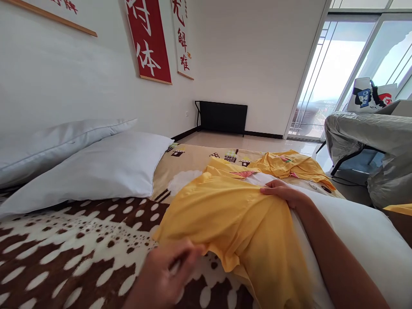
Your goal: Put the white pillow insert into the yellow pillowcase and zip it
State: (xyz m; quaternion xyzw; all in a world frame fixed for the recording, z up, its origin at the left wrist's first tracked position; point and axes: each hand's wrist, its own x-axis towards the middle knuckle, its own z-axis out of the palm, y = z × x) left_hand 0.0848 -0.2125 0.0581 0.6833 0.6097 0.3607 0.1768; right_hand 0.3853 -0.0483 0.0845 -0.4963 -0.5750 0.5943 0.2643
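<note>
Left hand [162, 272] blurred at lower centre, grip unclear, right hand [285, 193] pinching yellow cloth [222, 210] mid-frame; looks like straightening, next move calls for firm edge hold.

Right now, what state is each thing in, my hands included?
Near yellow cloth: creased, partly over the near white pillow.
Far yellow cloth: crumpled on the blanket.
Left hand: fingers curled, blurred, at the near yellow cloth's edge; grip unclear.
Right hand: touching the near yellow cloth; grip partly hidden.
Left pillows: lying flat, overlapping.
Red scroll: unrolled, hanging.
Black panel: standing upright.
</note>
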